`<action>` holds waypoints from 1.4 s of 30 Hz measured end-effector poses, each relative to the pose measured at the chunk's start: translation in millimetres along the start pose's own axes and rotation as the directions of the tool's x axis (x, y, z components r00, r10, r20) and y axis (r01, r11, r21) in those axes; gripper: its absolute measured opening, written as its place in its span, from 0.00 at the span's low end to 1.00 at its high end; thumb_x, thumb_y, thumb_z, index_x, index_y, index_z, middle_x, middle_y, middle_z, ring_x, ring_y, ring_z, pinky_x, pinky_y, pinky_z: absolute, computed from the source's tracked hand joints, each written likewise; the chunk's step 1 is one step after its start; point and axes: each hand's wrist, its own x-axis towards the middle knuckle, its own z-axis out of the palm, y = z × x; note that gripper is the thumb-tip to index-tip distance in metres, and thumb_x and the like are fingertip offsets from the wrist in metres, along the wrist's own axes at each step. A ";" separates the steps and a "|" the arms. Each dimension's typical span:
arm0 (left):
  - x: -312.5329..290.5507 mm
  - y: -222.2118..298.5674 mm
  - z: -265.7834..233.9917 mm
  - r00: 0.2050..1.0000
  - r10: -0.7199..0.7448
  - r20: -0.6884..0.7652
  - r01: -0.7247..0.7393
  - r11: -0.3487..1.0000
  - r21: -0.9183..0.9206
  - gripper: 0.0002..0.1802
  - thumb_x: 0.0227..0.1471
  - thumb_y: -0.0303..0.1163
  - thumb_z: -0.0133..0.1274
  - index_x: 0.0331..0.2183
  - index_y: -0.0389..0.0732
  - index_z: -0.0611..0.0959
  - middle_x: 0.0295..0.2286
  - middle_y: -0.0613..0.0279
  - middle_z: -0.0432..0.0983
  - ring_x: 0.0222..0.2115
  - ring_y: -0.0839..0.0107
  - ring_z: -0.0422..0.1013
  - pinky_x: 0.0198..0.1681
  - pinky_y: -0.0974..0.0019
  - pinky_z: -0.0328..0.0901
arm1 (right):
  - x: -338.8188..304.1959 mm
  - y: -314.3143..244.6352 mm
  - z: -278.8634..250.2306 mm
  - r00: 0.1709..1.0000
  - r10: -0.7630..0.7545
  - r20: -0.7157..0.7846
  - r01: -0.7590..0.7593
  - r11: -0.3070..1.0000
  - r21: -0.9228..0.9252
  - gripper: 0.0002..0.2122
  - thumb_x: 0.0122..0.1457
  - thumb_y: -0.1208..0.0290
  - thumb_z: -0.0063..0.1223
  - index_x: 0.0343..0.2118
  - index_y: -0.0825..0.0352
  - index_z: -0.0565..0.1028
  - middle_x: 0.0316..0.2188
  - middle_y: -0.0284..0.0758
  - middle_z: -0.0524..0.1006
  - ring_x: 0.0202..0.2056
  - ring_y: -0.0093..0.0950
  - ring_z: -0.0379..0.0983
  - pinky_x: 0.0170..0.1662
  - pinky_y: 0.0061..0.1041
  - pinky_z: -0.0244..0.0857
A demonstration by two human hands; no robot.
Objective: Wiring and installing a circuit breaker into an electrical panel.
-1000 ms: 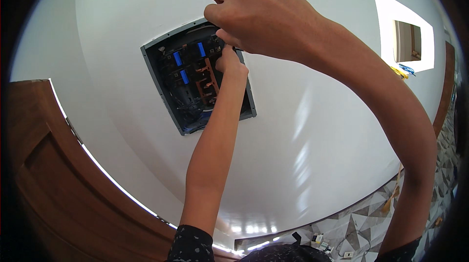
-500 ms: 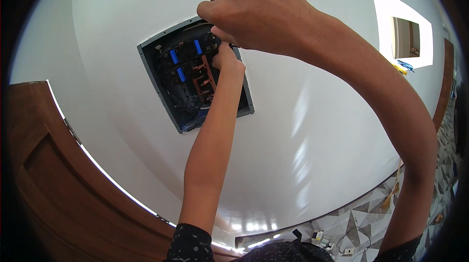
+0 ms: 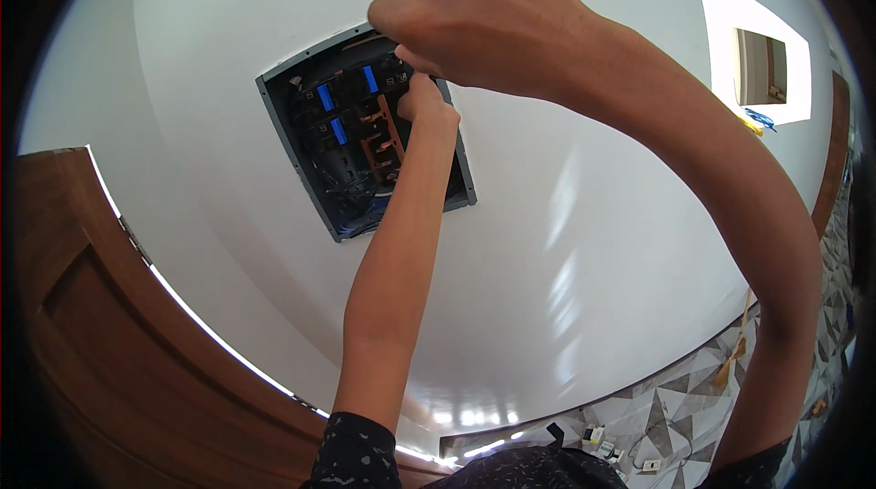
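Note:
A grey metal electrical panel box (image 3: 298, 161) is set into the white wall. Inside are black circuit breakers with blue switch levers (image 3: 338, 130), a copper busbar (image 3: 390, 127) and dark wires bunched at the bottom (image 3: 360, 206). My left hand (image 3: 423, 102) reaches into the panel's upper right part, its fingers bent together against the breakers there; what they grip is hidden. Above it, across the box's upper right corner, my right hand (image 3: 479, 22) is closed with curled fingers. Its fingertips are turned away, and whatever they hold cannot be made out.
A brown wooden door (image 3: 100, 325) stands at the lower left. At the right is a wall opening (image 3: 760, 69) with a blue coil (image 3: 759, 120) below it. A broom (image 3: 730, 363) leans by the wall; small white boxes (image 3: 595, 439) lie on the patterned tile floor.
The view has shifted very slightly, so the panel's lower edge sits a little higher. Both hands keep nearly the same place and pose at the panel.

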 end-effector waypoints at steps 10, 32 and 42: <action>0.8 -2.0 1.1 1.000 -0.027 -0.010 0.027 1.000 0.006 0.36 0.49 0.35 0.64 0.55 0.29 0.68 0.52 0.53 0.71 0.49 0.62 0.73 0.49 0.61 0.69 | 25.0 -24.9 6.9 0.997 -0.050 -0.066 0.042 0.993 -0.115 0.01 0.55 0.75 0.60 0.29 0.62 0.82 0.31 0.37 0.83 0.33 0.33 0.83 0.32 0.30 0.81; 12.2 -1.1 2.3 0.995 -0.041 0.088 0.044 0.998 -0.042 0.39 0.49 0.35 0.63 0.57 0.32 0.64 0.55 0.56 0.69 0.51 0.64 0.71 0.52 0.62 0.66 | 20.4 -10.8 -29.0 0.979 -0.151 0.137 0.151 0.989 0.009 0.09 0.60 0.75 0.56 0.35 0.79 0.79 0.35 0.52 0.77 0.28 0.35 0.80 0.29 0.26 0.75; 18.4 -0.6 -6.2 0.989 -0.075 0.127 0.090 0.989 -0.118 0.38 0.48 0.36 0.65 0.56 0.37 0.67 0.51 0.59 0.72 0.47 0.64 0.73 0.48 0.59 0.69 | 33.0 -13.9 -26.7 0.963 -0.192 0.188 0.179 0.980 0.083 0.08 0.59 0.75 0.58 0.37 0.75 0.80 0.36 0.50 0.79 0.34 0.35 0.80 0.36 0.28 0.75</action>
